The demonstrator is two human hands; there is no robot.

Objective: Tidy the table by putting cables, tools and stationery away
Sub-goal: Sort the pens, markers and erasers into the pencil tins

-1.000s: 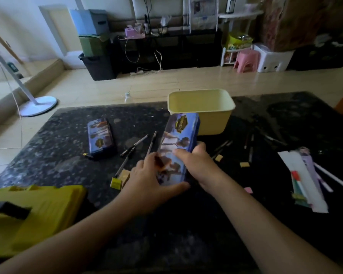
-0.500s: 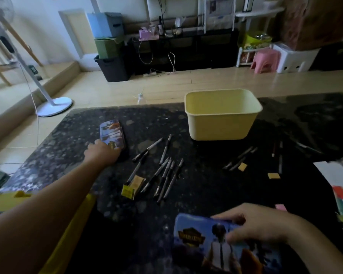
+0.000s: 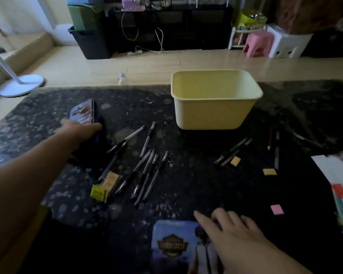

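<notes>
Firstly, the dark speckled stone table has its far edge running left to right just behind the pale yellow plastic tub, which stands close to this edge, a little right of the middle. One bare strip of stone lies between the tub and the blue printed metal pencil tin at the far left. Another lies between the loose group of black and grey pens and the second blue printed pencil tin, which is cut by the near edge of the view.

Just left of the pens lies a small yellow and brown cardboard box; its print is too small to read. On the right side lie two more dark pens, two square yellow erasers, a pink eraser and a stack of white and coloured paper sheets.

The second tin shows a badge with lettering that I cannot read, and a figure in a white shirt and dark tie.

With the arm stretched far, the left hand holds the near end of the far-left tin, thumb along its right side, the other fingers hidden. This tin is tilted. The right hand rests on the right part of the second tin, fingers straight and spread, the index finger pointing far and left.
</notes>
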